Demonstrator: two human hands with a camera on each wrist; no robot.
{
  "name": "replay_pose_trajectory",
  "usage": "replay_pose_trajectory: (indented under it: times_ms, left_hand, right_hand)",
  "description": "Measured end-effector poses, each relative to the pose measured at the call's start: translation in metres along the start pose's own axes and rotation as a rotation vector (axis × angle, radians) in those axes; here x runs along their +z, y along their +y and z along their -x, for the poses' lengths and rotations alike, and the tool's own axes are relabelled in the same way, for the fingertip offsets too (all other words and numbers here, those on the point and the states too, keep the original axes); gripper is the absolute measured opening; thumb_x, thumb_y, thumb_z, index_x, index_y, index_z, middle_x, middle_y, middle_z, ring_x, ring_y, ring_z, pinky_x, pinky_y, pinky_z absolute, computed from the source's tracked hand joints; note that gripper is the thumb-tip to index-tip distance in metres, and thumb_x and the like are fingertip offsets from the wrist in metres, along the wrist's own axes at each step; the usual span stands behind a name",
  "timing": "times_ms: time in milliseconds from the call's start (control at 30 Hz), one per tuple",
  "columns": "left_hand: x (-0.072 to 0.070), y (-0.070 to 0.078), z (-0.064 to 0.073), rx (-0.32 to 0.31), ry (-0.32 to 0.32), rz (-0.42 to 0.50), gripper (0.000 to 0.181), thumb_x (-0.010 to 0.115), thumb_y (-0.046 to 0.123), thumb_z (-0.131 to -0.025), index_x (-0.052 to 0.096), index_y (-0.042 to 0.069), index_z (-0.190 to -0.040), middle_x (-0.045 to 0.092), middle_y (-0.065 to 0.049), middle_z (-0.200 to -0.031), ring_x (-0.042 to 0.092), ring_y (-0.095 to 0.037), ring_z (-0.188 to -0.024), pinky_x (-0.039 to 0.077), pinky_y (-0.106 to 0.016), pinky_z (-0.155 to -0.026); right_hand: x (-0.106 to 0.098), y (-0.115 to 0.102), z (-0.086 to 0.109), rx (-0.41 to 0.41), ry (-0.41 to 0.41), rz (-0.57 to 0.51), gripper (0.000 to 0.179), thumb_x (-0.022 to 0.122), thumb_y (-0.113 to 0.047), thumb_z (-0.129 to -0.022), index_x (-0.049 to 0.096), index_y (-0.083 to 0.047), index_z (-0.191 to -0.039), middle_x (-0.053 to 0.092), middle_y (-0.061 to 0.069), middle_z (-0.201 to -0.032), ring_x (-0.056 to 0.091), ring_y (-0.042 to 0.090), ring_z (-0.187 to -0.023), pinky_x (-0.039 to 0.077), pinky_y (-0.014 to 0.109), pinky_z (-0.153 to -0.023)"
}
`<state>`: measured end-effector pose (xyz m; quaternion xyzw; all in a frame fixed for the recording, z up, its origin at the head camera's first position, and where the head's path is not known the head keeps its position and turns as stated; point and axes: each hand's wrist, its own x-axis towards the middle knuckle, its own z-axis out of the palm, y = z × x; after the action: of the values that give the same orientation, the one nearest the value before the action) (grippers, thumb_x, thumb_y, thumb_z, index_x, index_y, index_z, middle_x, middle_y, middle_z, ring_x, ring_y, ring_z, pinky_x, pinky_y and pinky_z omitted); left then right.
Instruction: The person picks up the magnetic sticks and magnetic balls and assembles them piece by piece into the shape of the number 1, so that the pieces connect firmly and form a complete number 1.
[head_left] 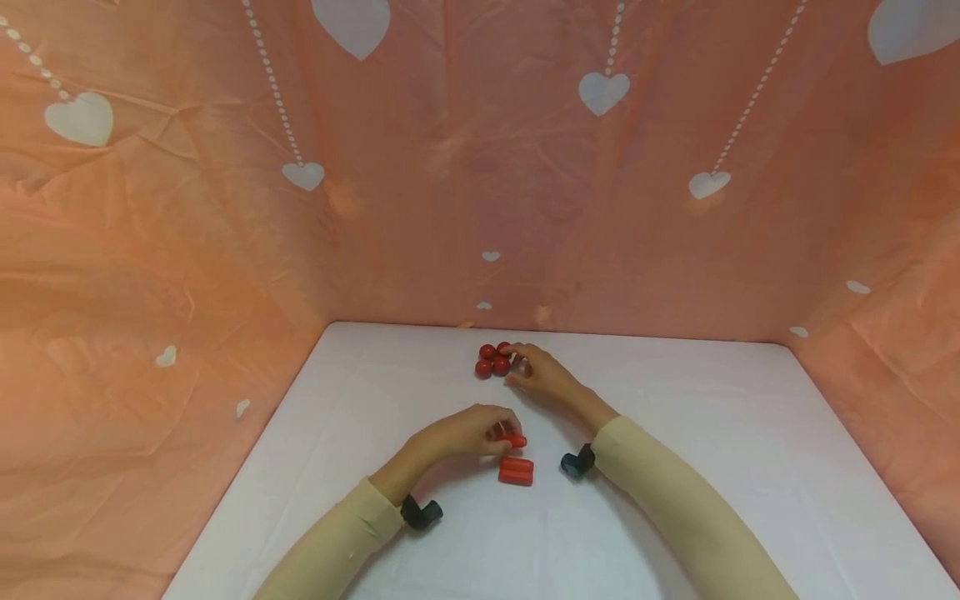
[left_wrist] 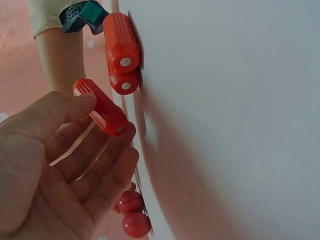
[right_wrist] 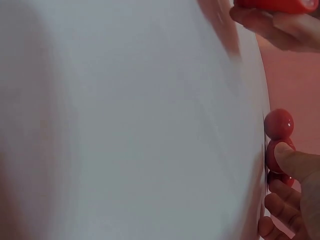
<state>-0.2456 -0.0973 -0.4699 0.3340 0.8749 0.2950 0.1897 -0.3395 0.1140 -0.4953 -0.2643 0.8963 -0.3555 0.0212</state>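
My left hand pinches a red ribbed magnetic rod between thumb and fingers, held above the table. Two more such rods lie side by side just nearer to me, silver discs showing in their ends. Farther back, several red balls sit in a tight cluster. My right hand is at the cluster's right side, its index fingertip at the far right ball. In the right wrist view the thumb overlaps a ball, with space between thumb and fingers; whether it presses on the ball is unclear.
A white table carries everything, its far edge just behind the balls. An orange-pink cloth with white hearts surrounds the table at the back and sides. A dark wrist camera sits at the left cuff, another at the right.
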Motion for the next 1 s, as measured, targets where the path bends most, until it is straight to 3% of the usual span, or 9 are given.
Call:
replay_pose_trajectory:
  times_ms: [333,767,1000]
  left_hand:
    - [0.001,-0.003,0.000,0.026,0.001,0.006,0.018,0.077,0.011,-0.100,0.071,0.015,-0.117,0.072,0.005,-0.106,0.065,-0.010,-0.101,0.055,-0.026,-0.095]
    - [0.002,-0.004,-0.001,0.031,0.026,0.022,0.019,0.076,0.015,-0.102,0.070,0.018,-0.119,0.071,0.008,-0.107,0.065,-0.007,-0.101,0.055,-0.026,-0.095]
    - [-0.001,-0.004,0.001,0.002,0.049,0.060,0.019,0.076,0.018,-0.102,0.071,0.020,-0.120,0.072,0.010,-0.109,0.066,-0.008,-0.103,0.055,-0.027,-0.096]
  right_hand:
    - [0.002,0.004,-0.007,-0.042,-0.002,0.031,0.048,0.080,-0.014,-0.099,0.064,-0.010,-0.144,0.068,0.012,-0.116,0.062,0.027,-0.101,0.055,0.039,-0.090]
    - [0.002,0.009,-0.004,0.014,0.008,0.026,0.037,0.079,-0.022,-0.100,0.066,-0.013,-0.132,0.067,0.006,-0.116,0.060,0.024,-0.100,0.054,0.039,-0.090]
    - [-0.003,0.010,0.002,0.010,0.000,0.014,0.034,0.080,-0.020,-0.099,0.065,-0.015,-0.129,0.066,0.003,-0.117,0.058,0.023,-0.100,0.052,0.040,-0.092]
